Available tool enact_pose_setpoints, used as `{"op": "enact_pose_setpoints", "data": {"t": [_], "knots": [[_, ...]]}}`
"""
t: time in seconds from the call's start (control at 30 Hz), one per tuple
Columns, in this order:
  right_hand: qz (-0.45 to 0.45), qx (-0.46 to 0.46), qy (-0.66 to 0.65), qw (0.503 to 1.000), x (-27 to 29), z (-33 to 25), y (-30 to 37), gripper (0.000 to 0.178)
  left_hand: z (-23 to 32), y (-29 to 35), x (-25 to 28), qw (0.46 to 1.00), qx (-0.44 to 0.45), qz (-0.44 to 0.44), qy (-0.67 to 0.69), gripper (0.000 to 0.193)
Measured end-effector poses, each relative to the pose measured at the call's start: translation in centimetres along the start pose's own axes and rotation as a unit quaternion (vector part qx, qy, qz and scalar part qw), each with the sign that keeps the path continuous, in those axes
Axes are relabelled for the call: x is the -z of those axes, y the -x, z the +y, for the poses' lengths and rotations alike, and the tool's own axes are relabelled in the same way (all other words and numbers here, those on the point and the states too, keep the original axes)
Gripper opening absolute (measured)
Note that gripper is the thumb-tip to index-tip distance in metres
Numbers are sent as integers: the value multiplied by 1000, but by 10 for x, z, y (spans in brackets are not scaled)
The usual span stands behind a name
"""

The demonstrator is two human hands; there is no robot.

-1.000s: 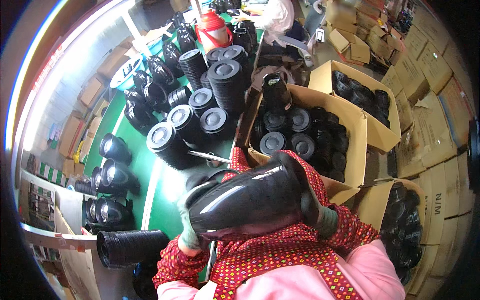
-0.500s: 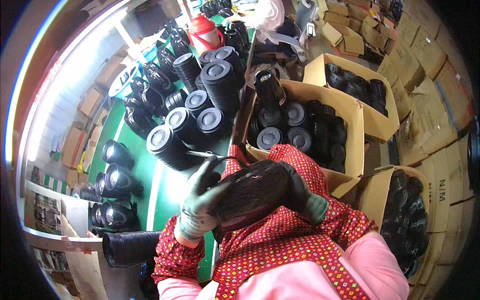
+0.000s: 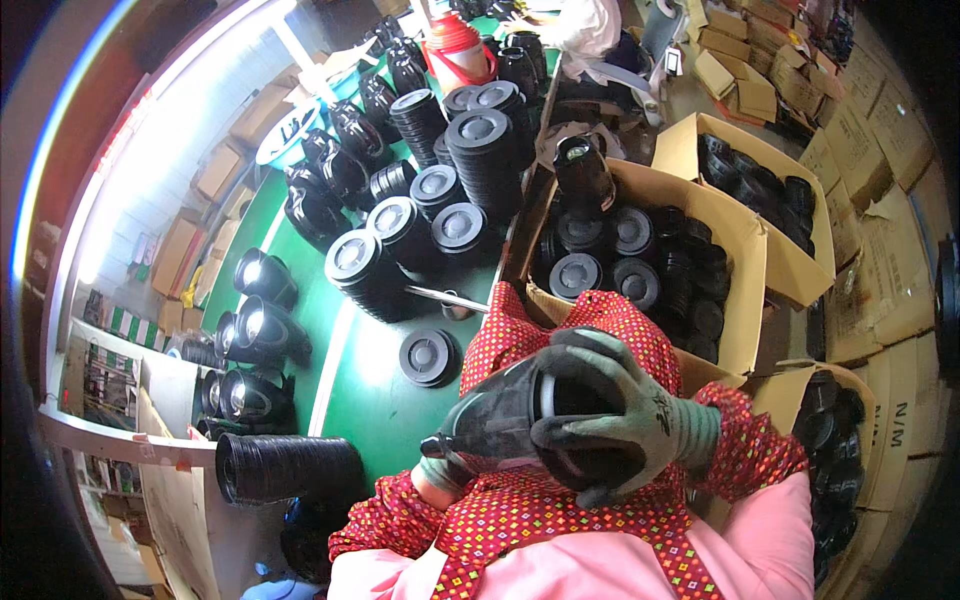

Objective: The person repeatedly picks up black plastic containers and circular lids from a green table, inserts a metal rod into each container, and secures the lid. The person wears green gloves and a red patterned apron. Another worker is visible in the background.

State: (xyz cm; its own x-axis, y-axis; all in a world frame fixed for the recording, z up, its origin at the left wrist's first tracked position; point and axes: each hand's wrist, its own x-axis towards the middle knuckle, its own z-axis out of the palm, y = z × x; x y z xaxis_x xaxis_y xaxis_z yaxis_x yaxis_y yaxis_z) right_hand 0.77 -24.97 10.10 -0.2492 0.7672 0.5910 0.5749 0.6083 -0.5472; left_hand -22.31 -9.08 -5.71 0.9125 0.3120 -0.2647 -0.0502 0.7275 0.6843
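Observation:
In front of my lap, a dark, glossy plastic jug body (image 3: 495,415) lies tilted on its side. My right hand (image 3: 625,410), in a grey-green glove with dark fingers, wraps round its wide black end at the right. A pale ring shows beside those fingers. My left hand (image 3: 447,472) holds the narrower end from beneath; mostly its cuff shows, and the jug body hides most of the fingers. On the green table, a round black ribbed disc (image 3: 428,357) lies flat just left of my knees. A thin metal rod (image 3: 447,297) lies beyond it.
Stacks of black discs (image 3: 480,150) and dark jug bodies (image 3: 345,170) crowd the far table, with a red-and-white cooler (image 3: 458,52) behind. A ribbed black stack (image 3: 285,468) lies at the near left. Filled cardboard boxes (image 3: 735,270) stand to my right. Another person's sleeve (image 3: 590,25) shows far off.
The jug body has turned, its wide end now facing right. My right hand has come round over that end, while my left has dropped beneath. The disc on the table has come into sight.

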Motion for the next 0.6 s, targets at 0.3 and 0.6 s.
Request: {"op": "enact_pose_setpoints", "data": {"t": [0.3,0.6], "knots": [[308,-291,-289,859,-40,47,27,61,-20,-23,16,966,-157,181,-96,63],[20,-355,-399,845,3,171,43,56,70,-22,29,731,-62,-130,-668,88]]}}
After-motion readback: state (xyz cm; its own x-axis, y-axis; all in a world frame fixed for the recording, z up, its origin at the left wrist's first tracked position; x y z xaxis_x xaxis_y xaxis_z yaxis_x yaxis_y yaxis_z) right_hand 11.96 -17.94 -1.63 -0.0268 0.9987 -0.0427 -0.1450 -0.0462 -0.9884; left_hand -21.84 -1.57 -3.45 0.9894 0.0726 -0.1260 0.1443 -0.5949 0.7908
